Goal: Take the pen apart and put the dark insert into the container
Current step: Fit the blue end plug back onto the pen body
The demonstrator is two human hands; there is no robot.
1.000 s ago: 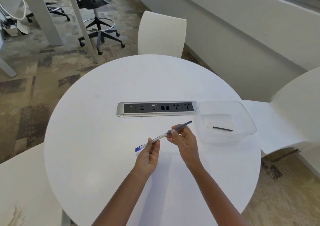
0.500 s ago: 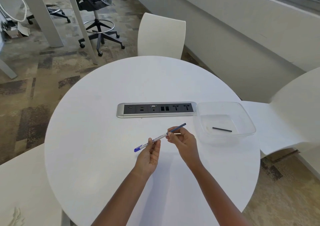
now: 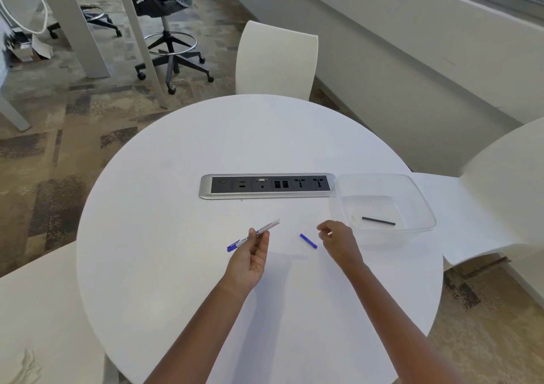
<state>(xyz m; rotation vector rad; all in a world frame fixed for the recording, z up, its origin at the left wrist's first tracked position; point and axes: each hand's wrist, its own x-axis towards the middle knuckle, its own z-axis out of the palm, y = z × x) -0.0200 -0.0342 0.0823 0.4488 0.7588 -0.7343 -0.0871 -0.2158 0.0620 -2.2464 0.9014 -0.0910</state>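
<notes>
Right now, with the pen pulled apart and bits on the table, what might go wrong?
The small blue piece lies loose on the round table near the right hand; a careless sweep could roll it off. The pen barrel sits only in the left hand's fingertip grip and might slip. The clear container stands near the table's edge and could be knocked.

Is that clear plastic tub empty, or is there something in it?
Not empty. The clear container holds one thin dark stick, lying flat on its floor. Nothing else shows inside it.
</notes>
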